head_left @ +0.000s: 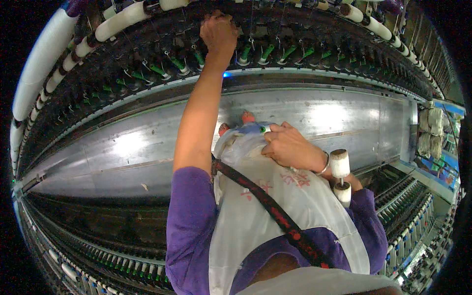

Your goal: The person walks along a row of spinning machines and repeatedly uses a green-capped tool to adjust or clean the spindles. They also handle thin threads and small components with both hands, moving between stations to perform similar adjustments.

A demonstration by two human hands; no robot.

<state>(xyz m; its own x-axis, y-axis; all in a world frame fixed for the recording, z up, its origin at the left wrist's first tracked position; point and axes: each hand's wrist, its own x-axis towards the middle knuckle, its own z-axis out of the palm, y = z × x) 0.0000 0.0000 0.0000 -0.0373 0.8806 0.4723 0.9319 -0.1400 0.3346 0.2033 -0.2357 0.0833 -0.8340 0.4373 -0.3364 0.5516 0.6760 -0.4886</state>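
Observation:
My left arm stretches far forward into the spinning frame. At its end my left hand (pixel 220 33) is curled among the dark parts above the row of green-based spindles (pixel 244 55), its fingertips closed on something I cannot make out. Near my waist my right hand (pixel 290 146) is closed around a white bobbin (pixel 268 128) whose green, hollow end points left. The hand rests against the bunched front of my white apron (pixel 275 189). Most of the bobbin is hidden by the fingers and cloth.
White roving rolls (pixel 120 24) line the frame's top. A metal floor (pixel 147 142) runs along the aisle. Behind me stands another machine with rows of bobbins (pixel 123 260). Two white rollers (pixel 339 163) show beside my right forearm. A dark red-patterned strap (pixel 268 204) crosses my apron.

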